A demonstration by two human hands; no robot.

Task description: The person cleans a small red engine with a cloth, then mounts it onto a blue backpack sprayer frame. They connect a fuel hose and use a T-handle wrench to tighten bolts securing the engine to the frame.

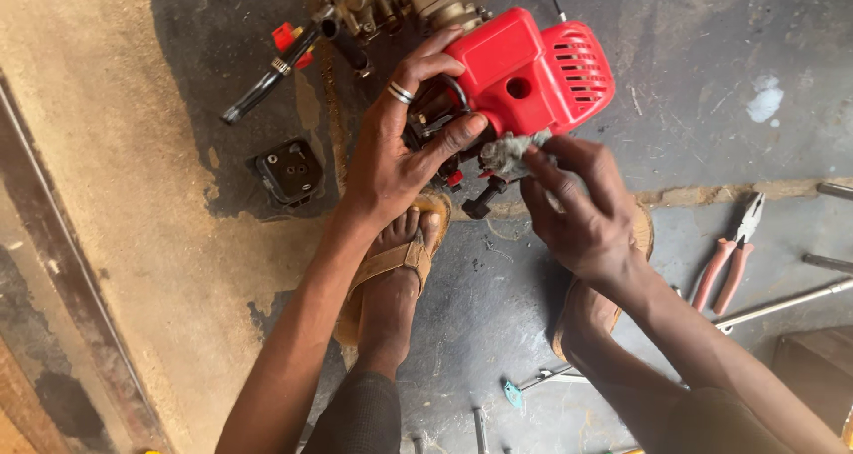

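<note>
So here's the setup: a small red engine [524, 72] sits low over the concrete floor [711, 90], just above the person's sandalled feet. Its red plastic cover has a slotted vent end that points toward the upper right of the view, and the bare metal and black bits face down-left toward the person. The long axis runs roughly from lower left to upper right, tilted a bit.

The left hand [400, 143] is wrapped around the engine's left end, thumb across the front of the dark parts and fingers curled over the top edge of the red cover. There's a silver ring on one finger. So it's closed fairly firmly on the engine, holding it steady.

The right hand [577, 205] is pinched shut on a grey rag [511, 152], fingertips bunched, and the rag is pressed against the underside of the engine right where the red cover meets the black parts.

Around it: a greasy metal carburettor-type assembly [400, 1] lies just beyond the engine at the top, touching or nearly so, can't tell which. A black handle with a red trigger piece [275, 67] lies to its left. A small black square cover [289, 171] sits on the floor left of the left wrist. Off to the right, well apart, there's a pair of orange-handled pliers [730, 254] and a long metal rod [782, 305].
</note>
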